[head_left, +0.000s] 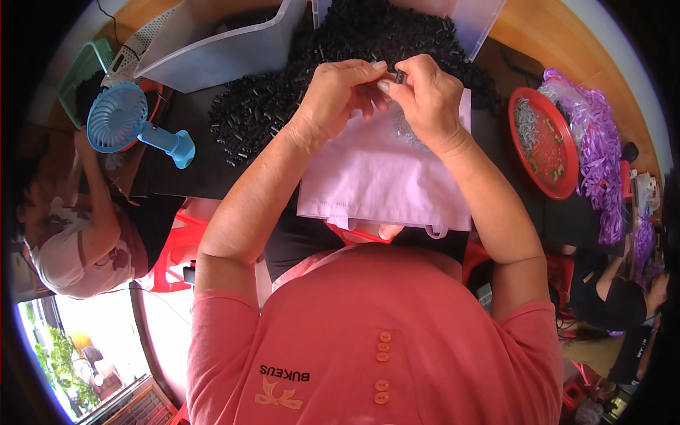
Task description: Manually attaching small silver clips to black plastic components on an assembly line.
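My left hand and my right hand are raised close together over a pink cloth at the table's edge. Between the thumb and forefinger of the right hand shows a small black cylindrical piece. The left thumb and forefinger pinch close beside it; what they hold is too small to make out. Under the right hand lies a little heap of small silvery bits on the cloth. Just beyond both hands spreads a large pile of small black cylindrical pieces.
A translucent plastic bin stands at the far left, near a blue handheld fan. To the right are a red tray with silvery pins and a bundle of purple ribbons. Other people sit at left and right.
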The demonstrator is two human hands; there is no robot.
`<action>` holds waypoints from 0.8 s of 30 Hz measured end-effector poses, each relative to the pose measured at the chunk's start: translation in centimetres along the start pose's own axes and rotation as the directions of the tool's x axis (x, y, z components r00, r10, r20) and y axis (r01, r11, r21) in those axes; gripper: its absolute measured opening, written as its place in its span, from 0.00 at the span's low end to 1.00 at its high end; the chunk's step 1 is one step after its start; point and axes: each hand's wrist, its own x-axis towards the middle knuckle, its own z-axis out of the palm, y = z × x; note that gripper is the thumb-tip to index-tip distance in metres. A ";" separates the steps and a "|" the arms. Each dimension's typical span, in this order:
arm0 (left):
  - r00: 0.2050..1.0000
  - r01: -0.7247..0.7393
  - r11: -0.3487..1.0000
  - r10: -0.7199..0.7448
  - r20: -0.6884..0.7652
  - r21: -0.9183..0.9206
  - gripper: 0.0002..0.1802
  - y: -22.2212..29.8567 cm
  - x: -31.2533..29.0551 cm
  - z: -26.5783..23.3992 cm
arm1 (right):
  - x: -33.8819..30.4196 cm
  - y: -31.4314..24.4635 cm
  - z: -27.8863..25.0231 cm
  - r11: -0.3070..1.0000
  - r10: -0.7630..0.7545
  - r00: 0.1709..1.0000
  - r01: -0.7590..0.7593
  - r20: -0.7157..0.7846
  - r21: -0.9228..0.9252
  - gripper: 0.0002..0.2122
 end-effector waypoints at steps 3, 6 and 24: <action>0.998 -0.059 0.994 0.056 0.034 0.091 0.14 0.0 -0.3 0.3 | -0.3 0.3 0.4 0.999 0.012 0.999 -0.013 0.036 0.040 0.13; 0.983 -0.169 0.945 0.182 -0.022 0.279 0.10 -0.3 -0.1 0.6 | -0.4 0.3 0.7 0.995 -0.041 0.999 0.038 0.032 0.089 0.14; 0.715 -0.387 0.174 0.676 0.176 0.906 0.12 12.5 -3.8 -0.6 | 0.8 2.8 -1.2 0.921 0.355 0.876 -0.269 -0.326 0.282 0.14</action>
